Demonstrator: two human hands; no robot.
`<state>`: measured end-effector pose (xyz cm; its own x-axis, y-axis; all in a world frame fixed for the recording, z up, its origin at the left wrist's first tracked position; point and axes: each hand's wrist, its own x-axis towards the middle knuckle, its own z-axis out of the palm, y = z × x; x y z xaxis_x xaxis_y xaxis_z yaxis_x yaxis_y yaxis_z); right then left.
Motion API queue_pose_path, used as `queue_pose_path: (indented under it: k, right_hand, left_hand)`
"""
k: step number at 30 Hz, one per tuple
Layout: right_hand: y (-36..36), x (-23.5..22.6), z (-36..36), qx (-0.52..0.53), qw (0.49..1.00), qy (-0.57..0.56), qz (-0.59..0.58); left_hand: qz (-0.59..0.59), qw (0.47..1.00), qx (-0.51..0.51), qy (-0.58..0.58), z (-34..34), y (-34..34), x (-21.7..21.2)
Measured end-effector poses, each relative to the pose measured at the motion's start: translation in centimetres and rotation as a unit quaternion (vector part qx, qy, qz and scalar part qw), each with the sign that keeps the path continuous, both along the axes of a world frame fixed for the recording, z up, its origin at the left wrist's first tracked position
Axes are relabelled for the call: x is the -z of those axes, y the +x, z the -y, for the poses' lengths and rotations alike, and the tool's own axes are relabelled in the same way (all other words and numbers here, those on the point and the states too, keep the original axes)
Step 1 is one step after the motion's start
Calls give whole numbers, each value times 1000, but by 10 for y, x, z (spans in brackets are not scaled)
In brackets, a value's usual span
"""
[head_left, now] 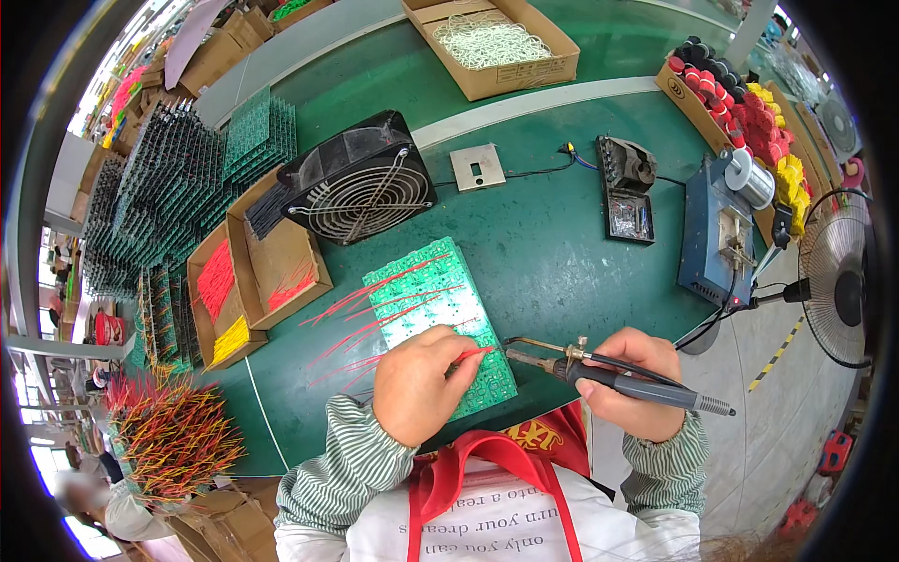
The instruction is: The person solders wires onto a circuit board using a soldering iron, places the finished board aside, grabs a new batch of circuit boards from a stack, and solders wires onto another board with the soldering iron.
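A green circuit board panel (492, 391) lies on the workbench in front of me, with several thin red wires (351, 330) stretching from it toward the left. My left hand (421, 382) rests over the panel's near half, thumb and forefinger pinched on a red wire (476, 353). Gripped in my right hand (641, 379) is a soldering iron (627, 382) with a grey handle and a thin curved metal solder tube (538, 345) fixed alongside. Its tip is close to the pinched wire, at the panel's right edge; I cannot tell whether they touch.
A black box fan (365, 183) stands beyond the panel, beside a cardboard tray (302, 245) of cut wires. A blue solder feeder (702, 239) with a solder spool (750, 178) sits right, near a black tray (629, 217). Wired boards (178, 436) are piled left.
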<state>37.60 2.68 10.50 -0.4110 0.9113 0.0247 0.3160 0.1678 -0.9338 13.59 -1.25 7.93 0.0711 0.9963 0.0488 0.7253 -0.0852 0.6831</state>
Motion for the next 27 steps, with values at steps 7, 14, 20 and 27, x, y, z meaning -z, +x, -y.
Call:
queue_pose_path:
  k: [7,14,20,27]
  right_hand:
    - [-1,3,-2,1,1000,-11,-15]
    - [2,-1,-1,4,1000,19,-8]
    - [2,2,0,-1,1000,10,-10]
    - [0,3,-3,-9,1000,17,-4]
  left_hand:
    - [-16,1000,-1,8,1,1,3]
    - [-6,1000,-4,1,1,1,1]
    - [-2,1000,-10,-14,0,1,1]
    - [-35,999,-6,19,1,2,4]
